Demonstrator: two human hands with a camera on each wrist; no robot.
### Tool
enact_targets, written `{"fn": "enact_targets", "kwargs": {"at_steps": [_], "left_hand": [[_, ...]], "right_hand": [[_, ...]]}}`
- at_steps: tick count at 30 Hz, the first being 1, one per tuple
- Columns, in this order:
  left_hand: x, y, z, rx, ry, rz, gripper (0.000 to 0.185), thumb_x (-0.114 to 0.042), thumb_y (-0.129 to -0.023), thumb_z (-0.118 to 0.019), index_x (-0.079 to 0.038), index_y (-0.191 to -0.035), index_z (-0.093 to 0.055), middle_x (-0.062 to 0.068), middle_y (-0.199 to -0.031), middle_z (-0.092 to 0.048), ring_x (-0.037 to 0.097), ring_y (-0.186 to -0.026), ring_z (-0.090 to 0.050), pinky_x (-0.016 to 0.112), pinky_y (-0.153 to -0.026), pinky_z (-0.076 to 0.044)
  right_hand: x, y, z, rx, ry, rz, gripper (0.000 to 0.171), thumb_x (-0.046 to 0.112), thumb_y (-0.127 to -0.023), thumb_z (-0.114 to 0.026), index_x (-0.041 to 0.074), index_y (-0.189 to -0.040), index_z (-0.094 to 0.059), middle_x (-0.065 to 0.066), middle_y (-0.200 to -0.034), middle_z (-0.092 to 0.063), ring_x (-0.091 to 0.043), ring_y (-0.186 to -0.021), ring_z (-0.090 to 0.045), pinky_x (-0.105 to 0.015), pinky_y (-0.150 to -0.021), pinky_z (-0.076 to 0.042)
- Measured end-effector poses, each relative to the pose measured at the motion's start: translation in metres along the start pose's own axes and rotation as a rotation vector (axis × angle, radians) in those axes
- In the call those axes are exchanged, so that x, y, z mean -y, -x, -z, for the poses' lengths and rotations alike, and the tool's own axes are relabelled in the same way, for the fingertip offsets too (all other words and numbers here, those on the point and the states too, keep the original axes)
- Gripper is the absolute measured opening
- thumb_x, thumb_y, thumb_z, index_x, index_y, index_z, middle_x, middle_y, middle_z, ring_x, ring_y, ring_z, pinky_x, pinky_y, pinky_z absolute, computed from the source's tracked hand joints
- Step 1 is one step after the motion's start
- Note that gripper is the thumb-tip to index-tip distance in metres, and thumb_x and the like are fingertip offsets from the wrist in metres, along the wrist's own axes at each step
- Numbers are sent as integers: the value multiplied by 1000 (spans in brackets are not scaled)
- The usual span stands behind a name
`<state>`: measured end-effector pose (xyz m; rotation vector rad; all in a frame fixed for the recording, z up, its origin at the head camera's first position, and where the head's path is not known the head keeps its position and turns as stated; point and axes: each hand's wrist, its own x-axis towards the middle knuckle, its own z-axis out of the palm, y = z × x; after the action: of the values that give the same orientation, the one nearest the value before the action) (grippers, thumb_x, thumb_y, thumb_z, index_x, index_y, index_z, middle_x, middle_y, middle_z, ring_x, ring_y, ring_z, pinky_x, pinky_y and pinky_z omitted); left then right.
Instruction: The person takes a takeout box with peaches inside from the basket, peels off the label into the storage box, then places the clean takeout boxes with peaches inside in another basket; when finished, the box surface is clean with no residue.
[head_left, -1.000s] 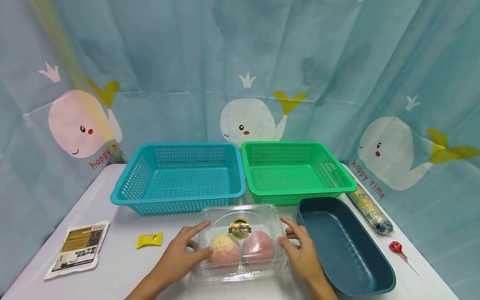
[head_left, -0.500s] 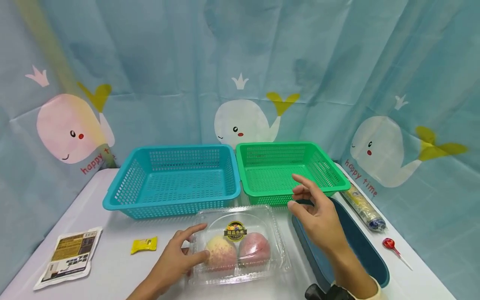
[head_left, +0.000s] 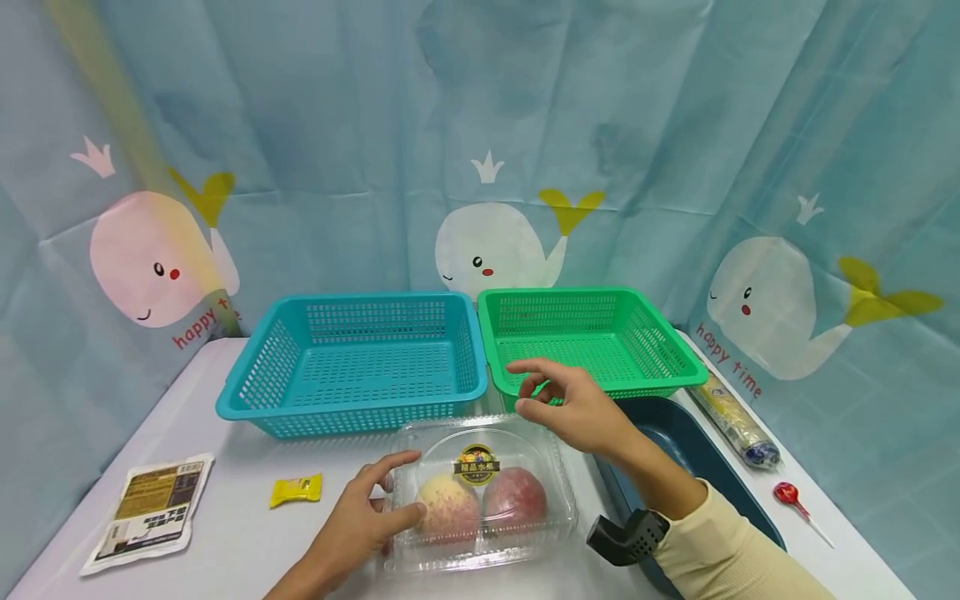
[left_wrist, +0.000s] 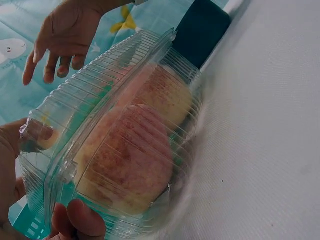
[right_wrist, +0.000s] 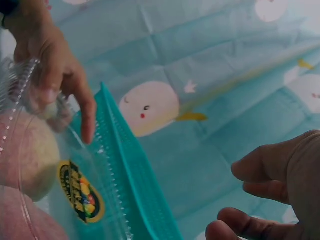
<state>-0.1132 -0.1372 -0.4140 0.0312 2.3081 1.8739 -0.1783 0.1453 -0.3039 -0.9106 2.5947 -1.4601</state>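
Observation:
A clear plastic clamshell box (head_left: 480, 500) holding two peaches lies shut on the white table, near the front. My left hand (head_left: 390, 492) grips its left end, thumb on the lid over the paler peach. In the left wrist view the box (left_wrist: 125, 145) fills the frame, with my thumb (left_wrist: 80, 225) curled under its rim. My right hand (head_left: 525, 387) hovers above the box's back edge, in front of the green basket (head_left: 585, 337). Its fingers are loosely curled and hold nothing. The right wrist view shows that hand (right_wrist: 270, 195) apart from the box.
A blue basket (head_left: 360, 358) stands beside the green one at the back. A dark blue tub (head_left: 675, 433) lies right of the box. A yellow candy (head_left: 296, 490) and a flat packet (head_left: 146, 512) lie at the left; a wrapped roll (head_left: 735, 421) and a lollipop (head_left: 787, 493) at the right.
My right hand has left the box's right side, risen, and swung left over its back edge. The left hand stays on the box.

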Motion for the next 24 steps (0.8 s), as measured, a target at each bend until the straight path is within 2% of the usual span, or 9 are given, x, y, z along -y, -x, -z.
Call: {"fn": "enact_targets", "kwargs": {"at_steps": [5, 9, 12, 17, 24], "left_hand": [[0, 1, 0, 7, 15, -5, 65, -14, -77, -80, -17, -136, -53, 17, -108, -35, 13, -54, -45, 27, -39, -44], [1, 1, 1, 16, 23, -15, 66, -14, -78, -79, -16, -137, -52, 18, -108, -35, 13, -55, -47, 26, -40, -44], [2, 1, 1, 20, 23, -23, 65, -15, -78, -79, -15, -137, -52, 16, -107, -36, 13, -55, -49, 26, -40, -44], [4, 1, 1, 35, 53, -51, 65, -12, -79, -78, -13, -138, -52, 16, -104, -34, 11, -53, -47, 25, -38, -43], [5, 1, 1, 42, 72, -73, 64, -12, -79, -77, -11, -138, -51, 16, -104, -33, 14, -57, -52, 25, -38, -43]], "right_hand": [[-9, -11, -14, 92, 25, -52, 30, 16, -92, -65, 11, -122, -65, -4, -98, -61, -21, -75, -59, -35, -62, -52], [-16, -18, -25, 137, 21, -100, 24, 14, -91, -66, 10, -114, -69, -3, -95, -61, -20, -66, -56, -32, -55, -48], [-20, -22, -33, 154, 37, -114, 20, 10, -90, -67, 8, -109, -71, -1, -93, -62, -20, -69, -54, -32, -56, -48], [-25, -25, -47, 179, 74, -122, 16, 3, -88, -66, 5, -103, -72, 3, -87, -63, -21, -82, -56, -33, -67, -50], [-26, -26, -58, 196, 95, -159, 11, -1, -85, -68, 6, -91, -73, 4, -83, -65, -19, -75, -56, -30, -59, -50]]}}
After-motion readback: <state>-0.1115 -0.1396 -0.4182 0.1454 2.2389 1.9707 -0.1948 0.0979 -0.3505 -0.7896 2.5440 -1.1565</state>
